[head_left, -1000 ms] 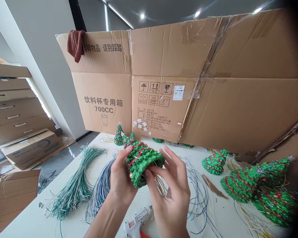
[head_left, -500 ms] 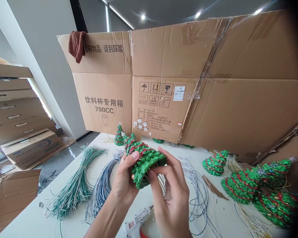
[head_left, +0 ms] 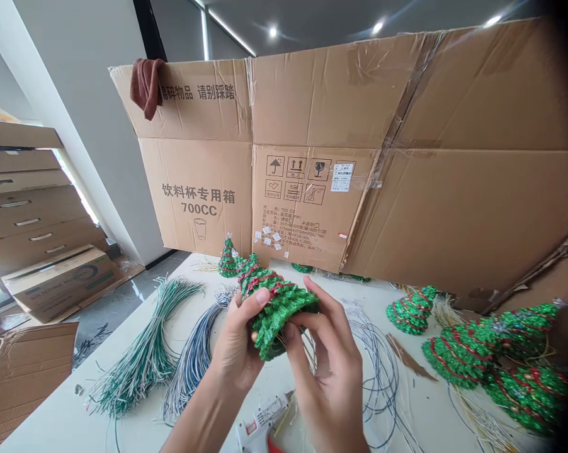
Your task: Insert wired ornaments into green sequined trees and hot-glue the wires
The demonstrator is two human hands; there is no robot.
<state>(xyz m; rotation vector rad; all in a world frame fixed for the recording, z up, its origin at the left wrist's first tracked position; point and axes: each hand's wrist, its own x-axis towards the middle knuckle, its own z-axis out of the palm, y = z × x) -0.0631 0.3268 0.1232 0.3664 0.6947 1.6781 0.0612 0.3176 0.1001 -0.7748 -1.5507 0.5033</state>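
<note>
I hold a small green glittery Christmas tree (head_left: 274, 305) with red garland tilted on its side above the white table (head_left: 67, 415), its tip pointing up-left. My left hand (head_left: 237, 343) grips its left side with the thumb across the branches. My right hand (head_left: 329, 355) pinches the rim of the tree's base with thumb and fingers. Both hands are closed on the tree. A white hot glue gun (head_left: 260, 421) lies on the table just below my wrists.
Bundles of green-white wires (head_left: 145, 352) and blue-white wires (head_left: 194, 355) lie at left, loose wire loops (head_left: 383, 371) at right. Finished trees (head_left: 482, 352) are heaped at right, another tree (head_left: 227, 258) stands at the back. A big cardboard wall (head_left: 359, 151) stands behind; boxes (head_left: 52, 277) at left.
The tree has turned slightly in my hands and my right fingers have shifted along its base rim. Everything else stays as it was.
</note>
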